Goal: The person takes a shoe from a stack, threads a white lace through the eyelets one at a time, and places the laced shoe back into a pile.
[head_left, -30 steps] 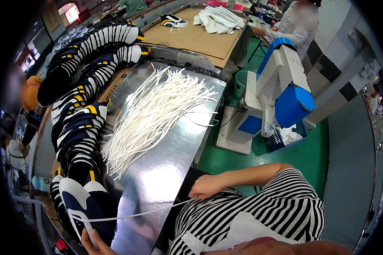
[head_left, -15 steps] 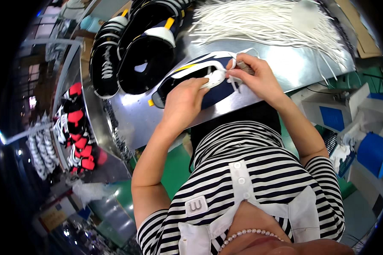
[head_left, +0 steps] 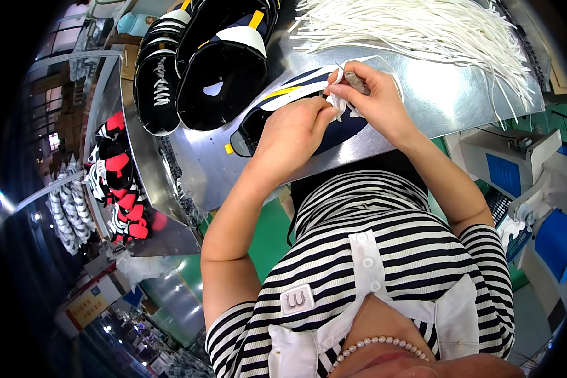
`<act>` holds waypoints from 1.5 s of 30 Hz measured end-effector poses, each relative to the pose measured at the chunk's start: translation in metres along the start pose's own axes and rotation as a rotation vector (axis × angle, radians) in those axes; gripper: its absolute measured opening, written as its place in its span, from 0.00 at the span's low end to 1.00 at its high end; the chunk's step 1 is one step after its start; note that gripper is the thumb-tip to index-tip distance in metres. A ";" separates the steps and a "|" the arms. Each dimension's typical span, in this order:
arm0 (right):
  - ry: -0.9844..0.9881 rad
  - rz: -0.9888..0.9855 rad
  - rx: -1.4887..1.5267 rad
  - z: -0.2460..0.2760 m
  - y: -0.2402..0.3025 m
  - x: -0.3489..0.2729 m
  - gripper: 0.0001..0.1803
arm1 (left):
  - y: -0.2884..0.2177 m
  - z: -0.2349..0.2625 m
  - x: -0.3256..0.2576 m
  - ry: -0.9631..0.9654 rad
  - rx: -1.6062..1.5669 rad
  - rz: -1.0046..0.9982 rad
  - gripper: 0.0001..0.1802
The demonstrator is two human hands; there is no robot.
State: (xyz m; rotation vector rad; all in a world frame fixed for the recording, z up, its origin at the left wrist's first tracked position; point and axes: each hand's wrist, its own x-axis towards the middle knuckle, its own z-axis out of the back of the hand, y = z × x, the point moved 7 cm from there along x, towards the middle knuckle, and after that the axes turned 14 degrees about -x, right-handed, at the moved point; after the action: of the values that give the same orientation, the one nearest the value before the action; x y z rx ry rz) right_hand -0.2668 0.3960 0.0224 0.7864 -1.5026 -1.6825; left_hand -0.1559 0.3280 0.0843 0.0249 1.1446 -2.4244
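Note:
A dark navy shoe upper [head_left: 277,113] with white and yellow trim lies on the metal table [head_left: 435,94] in front of me. My left hand [head_left: 293,129] presses on its middle and pinches it by the white lace. My right hand [head_left: 372,94] grips a small metal tool and the white lace [head_left: 375,61] at the upper's lacing area. The two hands touch each other over the upper.
A big bundle of loose white laces [head_left: 416,28] spreads across the table's far side. More dark shoe uppers [head_left: 214,69] are stacked at the far left. Red and black uppers [head_left: 120,183] sit on a lower shelf left. A white and blue machine [head_left: 523,183] stands right.
A second ago my view was wide over the bench with one lace stretched out. Now it has tilted down onto the navy upper, with both hands closed in on its lacing area.

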 end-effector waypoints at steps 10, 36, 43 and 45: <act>0.022 -0.103 -0.157 0.013 0.011 -0.024 0.11 | 0.025 -0.003 0.011 -0.111 0.042 0.062 0.13; 0.306 0.057 -0.974 -0.002 0.032 -0.052 0.18 | 0.000 -0.013 -0.023 -0.151 0.075 -0.469 0.11; -0.104 0.249 -0.654 0.091 0.037 -0.024 0.19 | -0.053 -0.039 -0.048 -0.041 0.220 -0.747 0.10; 0.120 0.051 -0.503 0.085 0.016 -0.012 0.19 | -0.051 -0.026 -0.054 -0.123 0.325 -0.792 0.10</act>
State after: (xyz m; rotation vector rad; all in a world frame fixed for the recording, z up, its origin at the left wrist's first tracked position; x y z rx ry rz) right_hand -0.3289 0.4514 0.0489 0.5576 -0.9468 -1.8304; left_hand -0.1325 0.3965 0.1160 -0.5661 0.7720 -3.2170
